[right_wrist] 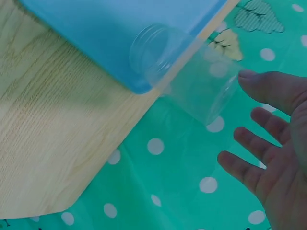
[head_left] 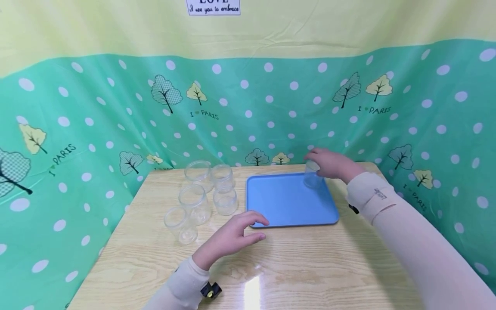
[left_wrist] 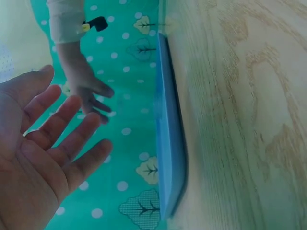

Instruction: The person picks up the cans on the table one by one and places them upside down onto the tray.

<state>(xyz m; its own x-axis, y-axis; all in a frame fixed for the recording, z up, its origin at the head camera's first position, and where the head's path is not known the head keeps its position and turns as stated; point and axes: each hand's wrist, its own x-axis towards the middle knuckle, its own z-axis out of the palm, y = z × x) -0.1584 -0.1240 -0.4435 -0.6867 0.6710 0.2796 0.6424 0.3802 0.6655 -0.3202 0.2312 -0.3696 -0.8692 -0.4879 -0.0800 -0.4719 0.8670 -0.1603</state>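
Note:
A clear cylindrical glass (head_left: 311, 178) stands at the far right corner of the blue tray (head_left: 283, 202). My right hand (head_left: 329, 163) is at the top of this glass, overlapping it in the head view. In the right wrist view, the thumb (right_wrist: 271, 88) comes close to the upper rim of the glass (right_wrist: 192, 76), while the other fingers are spread apart from it. By the tray's near left corner hovers my left hand (head_left: 232, 234), its fingers loosely extended and its palm bare in the left wrist view.
Several clear glasses (head_left: 193, 202) of differing sizes stand grouped on the wooden table (head_left: 310, 267), left of the tray. Behind and beside the table hangs a green polka-dot cloth (head_left: 271, 112) printed with trees.

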